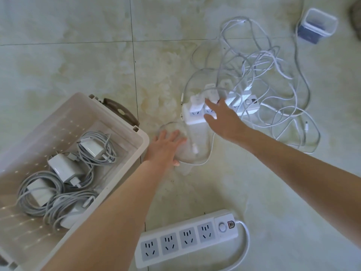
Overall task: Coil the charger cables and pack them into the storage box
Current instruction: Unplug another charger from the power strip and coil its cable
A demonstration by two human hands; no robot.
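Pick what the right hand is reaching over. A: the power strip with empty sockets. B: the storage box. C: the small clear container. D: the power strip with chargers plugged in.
D: the right hand spreads open over the power strip that has chargers plugged in, beside the tangle of cables.

The floor (pixel 78 65) is glossy pale tile with cream marbling and thin dark grout lines (pixel 134 75). A white storage box (pixel 145 142) stands on it at left. Near the bottom edge lies a white power strip (pixel 187 244), four sockets showing, its cord curling right. Farther up, a second power strip (pixel 192 119) sits amid a loose tangle of white charger cables (pixel 259 61). A small clear container (pixel 317 26) stands well apart at upper right.
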